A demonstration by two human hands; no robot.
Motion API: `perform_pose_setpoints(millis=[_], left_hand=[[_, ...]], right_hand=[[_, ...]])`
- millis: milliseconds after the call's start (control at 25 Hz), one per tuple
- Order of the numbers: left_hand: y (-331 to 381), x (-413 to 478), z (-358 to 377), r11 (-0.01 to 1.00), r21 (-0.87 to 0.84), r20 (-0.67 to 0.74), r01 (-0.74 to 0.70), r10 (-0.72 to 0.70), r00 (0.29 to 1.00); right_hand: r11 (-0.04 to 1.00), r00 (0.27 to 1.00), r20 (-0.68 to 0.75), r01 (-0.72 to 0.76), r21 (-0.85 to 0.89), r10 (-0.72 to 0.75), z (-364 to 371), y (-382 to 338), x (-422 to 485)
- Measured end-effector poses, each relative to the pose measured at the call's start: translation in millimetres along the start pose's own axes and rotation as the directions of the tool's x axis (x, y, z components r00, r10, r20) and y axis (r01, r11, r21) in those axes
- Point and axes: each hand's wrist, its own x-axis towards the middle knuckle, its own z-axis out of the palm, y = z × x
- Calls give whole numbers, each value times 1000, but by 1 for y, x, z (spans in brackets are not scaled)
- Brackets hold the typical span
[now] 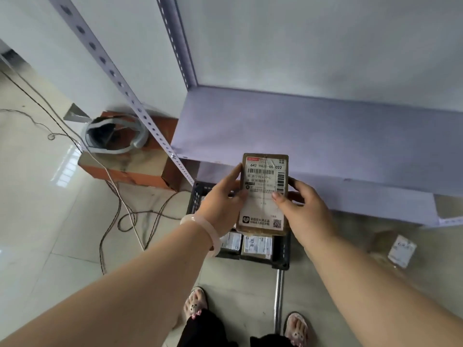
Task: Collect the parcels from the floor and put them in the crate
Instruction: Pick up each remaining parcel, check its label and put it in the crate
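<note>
A flat brown cardboard parcel with a white shipping label is held upright above a black plastic crate. My left hand grips its left edge and my right hand grips its right edge. Inside the crate lie labelled parcels, partly hidden by the held parcel. Another brown parcel with a white label lies on the tiled floor to the right, blurred.
A pale metal shelf juts out just behind the crate, with a slotted upright at its left. An orange box holding a grey coiled hose sits on the floor at left. Cables trail across the tiles. A metal pole stands between my feet.
</note>
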Motion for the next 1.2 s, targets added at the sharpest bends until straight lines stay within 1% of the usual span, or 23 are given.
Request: perform_pose_setpoints(millis=[80,160,240,360,440,520,600,680,760,920,1000,1120,1200], left_hand=[[-56,25,-3,997,61,-5,49,-49,999],[-124,53,-1,984,122,-15,131,-130,991],[-190,81,-3,969,118,-18,217,-217,976],[-266,123,-13,950,92,-56,298,-293,954],[-300,154,-25,940,98,-110,325,-315,943],[-331,189,-38,923,116,-195,368,-342,919],[-353,222,-48,899,162,-285,407,-352,892],[-366,248,-54,886,237,-340,399,-309,888],[-376,267,-55,867,322,-329,380,-274,904],[-396,285,-50,778,488,-277,396,-292,915],[-402,289,-52,759,522,-251,389,-299,921],[-408,295,-58,748,546,-233,377,-297,926],[-409,295,-58,750,547,-215,373,-304,928]], right_hand=[[997,997,2,-79,3,79,39,47,22],[988,988,21,-155,-13,155,82,105,45],[978,976,54,-207,-37,209,120,161,68],[968,960,126,-247,-39,250,169,227,102],[964,949,172,-266,-18,265,205,258,129],[963,942,210,-269,10,261,243,280,158],[960,932,246,-280,17,267,276,292,184],[954,915,286,-300,5,286,301,299,204],[953,902,318,-303,-18,293,316,307,221],[944,881,347,-324,-56,322,331,320,242],[936,867,357,-346,-68,347,336,321,246],[918,858,369,-396,30,358,345,316,253],[918,862,369,-393,58,346,347,312,255]])
